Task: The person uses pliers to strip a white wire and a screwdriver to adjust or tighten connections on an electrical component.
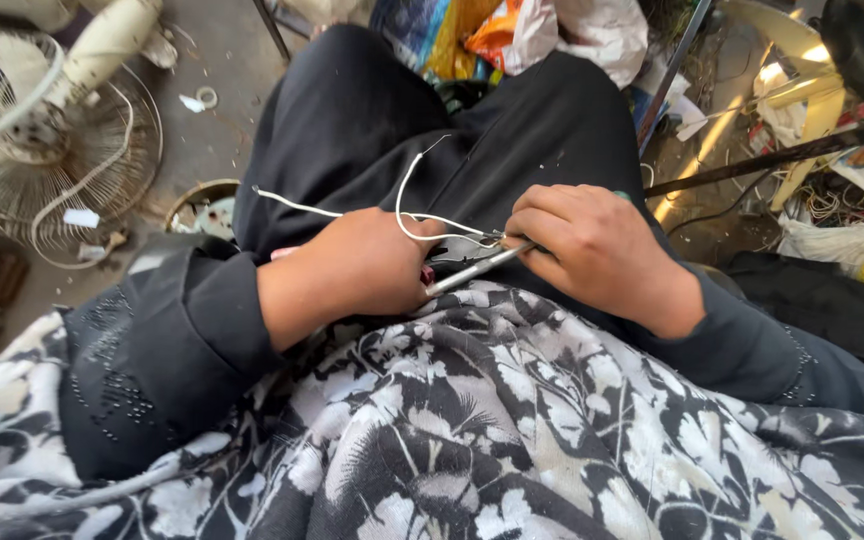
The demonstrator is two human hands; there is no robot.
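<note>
A white wire [422, 215] is held over the lap, at frame centre. The left hand [357, 265] is closed around one end of a metal tool [477, 265], at nine o'clock of the wire loop. The right hand [597, 245], at three o'clock, is closed on the tool and wire. A fan guard [62, 170] lies at ten o'clock on the floor [217, 70].

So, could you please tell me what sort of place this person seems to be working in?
Probably a small, informal repair or scrap workshop for electrical goods. A dismantled fan with its wire guard lies on the dusty floor, tangled wires and scraps pile up nearby, and the hands work a thin white wire with a metal tool.
</note>
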